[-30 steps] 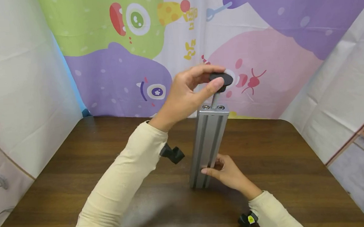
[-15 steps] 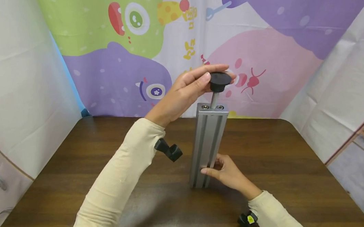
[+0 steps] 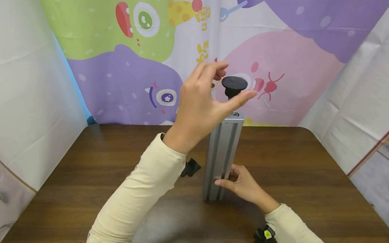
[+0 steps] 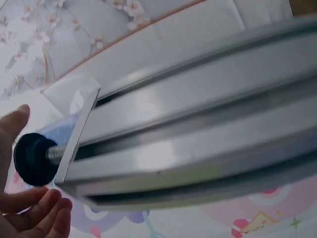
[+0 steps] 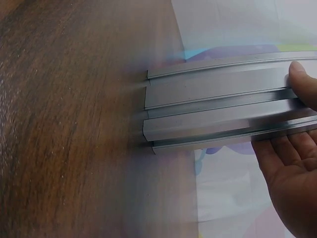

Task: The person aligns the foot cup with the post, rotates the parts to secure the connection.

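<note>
An aluminium extrusion profile (image 3: 221, 156) stands upright on the table, slots running along its length. From its top end plate a threaded rod (image 4: 55, 154) carries a round black levelling foot (image 3: 234, 83). My left hand (image 3: 200, 103) is around this foot with thumb and fingers spread; the thumb passes in front, and a gap shows between the fingers and the foot. Low on the profile, my right hand (image 3: 245, 185) grips it, thumb on the near face and fingers round the side. The right wrist view shows the profile's lower end (image 5: 148, 111) at the tabletop.
The brown wooden table (image 3: 86, 200) reaches back to a cartoon-printed curtain (image 3: 130, 84). White cloth panels (image 3: 20, 72) hang at both sides. A black wrist mount (image 3: 191, 167) sticks out from the left sleeve, and another mount (image 3: 264, 235) from the right.
My left hand pinched the foot's rim, then turned around it with the thumb at its left edge. Now the fingers have spread off it, thumb in front. The right hand stays put.
</note>
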A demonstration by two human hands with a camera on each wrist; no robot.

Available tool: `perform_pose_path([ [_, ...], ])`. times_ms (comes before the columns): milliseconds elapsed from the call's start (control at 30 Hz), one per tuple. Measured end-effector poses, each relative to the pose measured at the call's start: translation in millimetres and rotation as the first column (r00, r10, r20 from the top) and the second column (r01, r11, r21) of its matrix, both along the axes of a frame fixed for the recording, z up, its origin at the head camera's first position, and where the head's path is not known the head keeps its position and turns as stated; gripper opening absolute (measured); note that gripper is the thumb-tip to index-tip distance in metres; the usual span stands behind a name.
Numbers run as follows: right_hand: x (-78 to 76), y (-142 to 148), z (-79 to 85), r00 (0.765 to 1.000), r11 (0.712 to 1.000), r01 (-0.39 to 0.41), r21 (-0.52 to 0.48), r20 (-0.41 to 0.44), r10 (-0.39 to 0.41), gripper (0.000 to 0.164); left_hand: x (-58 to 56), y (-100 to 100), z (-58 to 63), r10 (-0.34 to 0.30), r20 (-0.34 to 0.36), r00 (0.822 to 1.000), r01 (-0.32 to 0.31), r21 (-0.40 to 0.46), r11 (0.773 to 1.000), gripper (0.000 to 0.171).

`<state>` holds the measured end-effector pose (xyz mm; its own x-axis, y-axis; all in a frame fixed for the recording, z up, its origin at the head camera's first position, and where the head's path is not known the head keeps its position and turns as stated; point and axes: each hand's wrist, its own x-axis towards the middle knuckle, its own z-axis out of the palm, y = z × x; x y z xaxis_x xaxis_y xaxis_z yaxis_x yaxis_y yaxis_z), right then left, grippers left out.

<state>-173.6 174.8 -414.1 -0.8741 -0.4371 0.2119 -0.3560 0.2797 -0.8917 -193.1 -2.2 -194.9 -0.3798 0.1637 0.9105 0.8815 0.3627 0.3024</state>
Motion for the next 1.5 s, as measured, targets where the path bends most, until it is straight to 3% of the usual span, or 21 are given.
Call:
perform_pose_path([
  [67, 0.4, 0.1, 0.5, 1.000, 1.000, 0.002, 0.002, 0.007, -0.002, 0.027, 1.5, 2.4, 0.3, 0.049, -0.013, 0.999, -0.049, -0.006, 0.999, 0.057],
  [167, 0.7, -0.1, 0.3, 1.000, 1.000, -0.005, -0.008, 0.013, 0.005, 0.027, 1.6, 3.6, -0.4, 0.052, -0.014, 0.999, -0.052, 0.000, 0.999, 0.047],
  [267, 0.4, -0.4, -0.6, 1.000, 1.000, -0.007, -0.019, 0.010, 0.007, 0.027, -0.7, 1.8, -1.6, -0.029, 0.009, 1.000, 0.029, 0.023, 0.999, 0.035],
  [333, 0.1, -0.5, -1.4, 1.000, 1.000, -0.004, -0.021, 0.002, 0.004, 0.026, -3.5, -1.0, -2.0, -0.162, 0.068, 0.984, 0.159, 0.046, 0.986, 0.028],
  [367, -0.1, -0.5, -1.5, 1.000, 1.000, -0.001, -0.019, -0.003, 0.001, 0.025, -5.3, -2.8, -1.9, -0.250, 0.115, 0.961, 0.244, 0.063, 0.968, 0.025],
  [400, -0.2, -0.4, -1.7, 1.000, 1.000, 0.004, -0.013, -0.007, -0.004, 0.025, -7.7, -4.5, -1.8, -0.342, 0.167, 0.925, 0.333, 0.081, 0.939, 0.024],
  [433, -0.4, -0.4, -1.7, 1.000, 1.000, 0.008, -0.009, -0.012, -0.009, 0.025, -10.4, -6.4, -1.5, -0.434, 0.226, 0.872, 0.422, 0.102, 0.901, 0.023],
  [533, -0.5, -0.4, -1.1, 1.000, 1.000, 0.016, 0.005, -0.015, -0.016, 0.025, -19.7, -10.8, -0.1, -0.627, 0.380, 0.680, 0.611, 0.177, 0.771, 0.026],
  [600, -0.1, -0.2, -0.5, 1.000, 1.000, 0.017, 0.012, -0.009, -0.017, 0.025, -26.6, -11.8, 1.2, -0.683, 0.432, 0.589, 0.676, 0.200, 0.709, 0.030],
  [633, -0.1, -0.1, -0.4, 1.000, 1.000, 0.017, 0.013, -0.006, -0.017, 0.026, -29.5, -11.9, 1.8, -0.699, 0.445, 0.560, 0.696, 0.205, 0.688, 0.033],
  [700, 0.1, -0.3, -0.3, 1.000, 1.000, 0.013, 0.013, 0.003, -0.013, 0.026, -34.4, -11.1, 2.3, -0.724, 0.449, 0.523, 0.726, 0.210, 0.655, 0.037],
  [800, 0.7, -0.7, 0.2, 1.000, 1.000, 0.013, 0.009, 0.007, -0.013, 0.027, -38.3, -9.5, 2.1, -0.753, 0.437, 0.492, 0.757, 0.212, 0.618, 0.041],
  [1000, 1.7, -1.3, 1.4, 1.000, 1.000, 0.011, -0.003, 0.002, -0.011, 0.028, -39.4, -6.3, 0.3, -0.791, 0.405, 0.458, 0.792, 0.217, 0.570, 0.042],
  [1133, 2.0, -1.1, 1.1, 1.000, 1.000, 0.008, -0.003, 0.005, -0.008, 0.028, -39.1, -7.2, 0.1, -0.803, 0.404, 0.439, 0.806, 0.219, 0.550, 0.043],
  [1167, 1.9, -1.0, 0.9, 1.000, 1.000, 0.008, 0.000, 0.003, -0.008, 0.028, -39.0, -7.6, 0.4, -0.801, 0.403, 0.443, 0.807, 0.211, 0.552, 0.044],
  [1233, 1.7, -0.9, 0.9, 1.000, 1.000, 0.013, 0.007, -0.002, -0.013, 0.028, -37.9, -9.1, 1.1, -0.785, 0.405, 0.468, 0.793, 0.199, 0.576, 0.046],
  [1300, 1.4, -0.8, 0.8, 1.000, 1.000, 0.016, 0.014, -0.004, -0.016, 0.028, -35.4, -9.9, 1.6, -0.761, 0.392, 0.517, 0.755, 0.210, 0.621, 0.045],
  [1333, 1.2, -0.7, 0.6, 1.000, 1.000, 0.016, 0.017, -0.006, -0.015, 0.028, -33.5, -10.0, 1.7, -0.733, 0.378, 0.566, 0.720, 0.206, 0.663, 0.044],
  [1367, 1.1, -0.7, 0.7, 1.000, 1.000, 0.013, 0.018, -0.007, -0.013, 0.029, -31.2, -9.9, 1.5, -0.692, 0.357, 0.627, 0.675, 0.194, 0.712, 0.043],
  [1467, 0.5, -0.1, 0.2, 1.000, 1.000, 0.007, 0.015, -0.006, -0.007, 0.029, -22.3, -6.4, 0.5, -0.491, 0.220, 0.843, 0.478, 0.115, 0.871, 0.041],
  [1500, 0.1, 0.2, -0.2, 1.000, 1.000, 0.005, 0.013, -0.009, -0.005, 0.028, -19.1, -4.0, 0.0, -0.407, 0.154, 0.900, 0.399, 0.084, 0.913, 0.042],
])
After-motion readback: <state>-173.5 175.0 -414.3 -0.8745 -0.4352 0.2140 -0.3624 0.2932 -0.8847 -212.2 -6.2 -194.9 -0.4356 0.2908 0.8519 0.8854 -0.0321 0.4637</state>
